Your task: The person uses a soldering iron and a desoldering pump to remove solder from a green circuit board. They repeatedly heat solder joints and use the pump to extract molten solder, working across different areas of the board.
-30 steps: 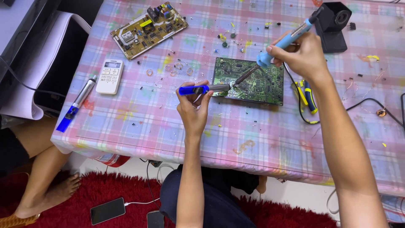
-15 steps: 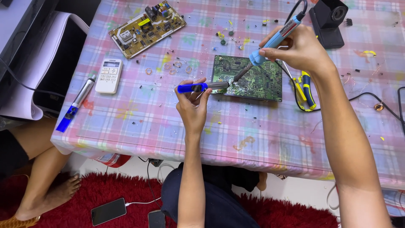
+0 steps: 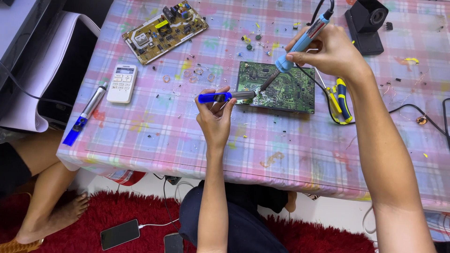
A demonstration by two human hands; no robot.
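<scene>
A green circuit board (image 3: 286, 89) lies flat on the checked tablecloth near the table's middle. My right hand (image 3: 328, 51) grips a blue-handled soldering iron (image 3: 300, 42), its tip resting on the board's left part. My left hand (image 3: 214, 115) holds a blue and silver desoldering pump (image 3: 225, 97) level, with its nozzle at the board's left edge, close to the iron's tip.
A tan circuit board (image 3: 164, 30) lies at the back left, a white remote (image 3: 122, 83) and a second silver-blue pump (image 3: 85, 115) to the left. Yellow-blue pliers (image 3: 342, 100) sit right of the green board, a black stand (image 3: 368, 23) behind. Another person's leg (image 3: 42, 197) is at lower left.
The view has shifted slightly. My right hand has tilted the soldering iron more upright and brought its tip down onto the board. My left hand keeps the pump at the board's edge.
</scene>
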